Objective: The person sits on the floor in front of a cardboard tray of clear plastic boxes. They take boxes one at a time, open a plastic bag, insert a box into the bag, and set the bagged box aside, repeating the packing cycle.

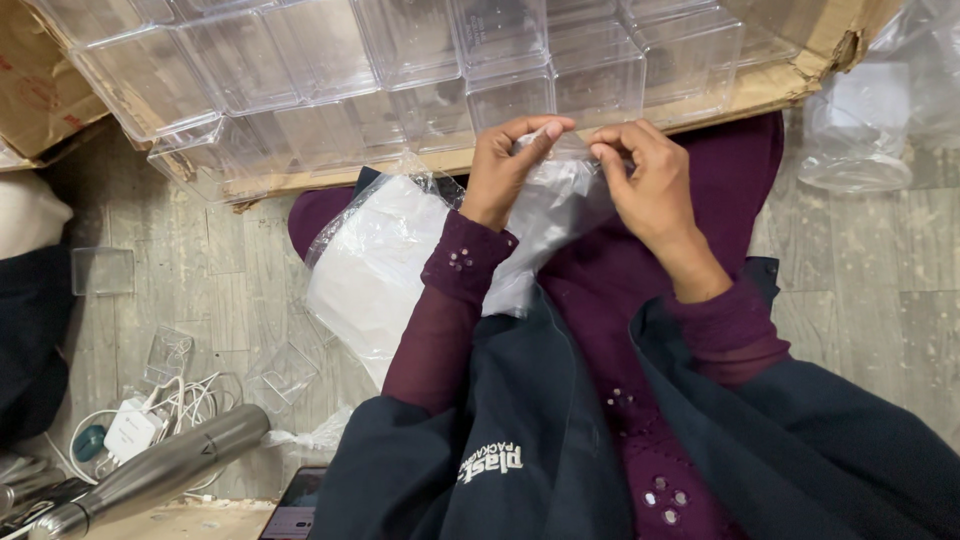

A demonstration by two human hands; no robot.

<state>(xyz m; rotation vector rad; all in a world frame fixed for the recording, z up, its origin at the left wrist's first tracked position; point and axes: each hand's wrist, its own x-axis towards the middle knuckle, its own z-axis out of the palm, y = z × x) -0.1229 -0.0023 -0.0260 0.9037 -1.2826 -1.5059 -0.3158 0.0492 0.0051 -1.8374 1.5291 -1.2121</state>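
Both hands pinch the top edge of a thin clear plastic bag (pixel 560 200), the left hand (pixel 505 165) and right hand (pixel 645 175) close together, fingertips clamped on the film above the lap. Beyond them a cardboard tray (pixel 760 90) holds rows of clear rigid plastic boxes (pixel 400 60). At the lower left, on the grey floor, lie a steel bottle (pixel 170 465) and a white charger (pixel 130 430).

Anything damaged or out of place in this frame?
The cardboard box holding the clear plastic containers is torn and frayed at its right corner. A few clear containers lie scattered, tilted, on the floor by tangled white cables. Both hands pinch a clear plastic bag.
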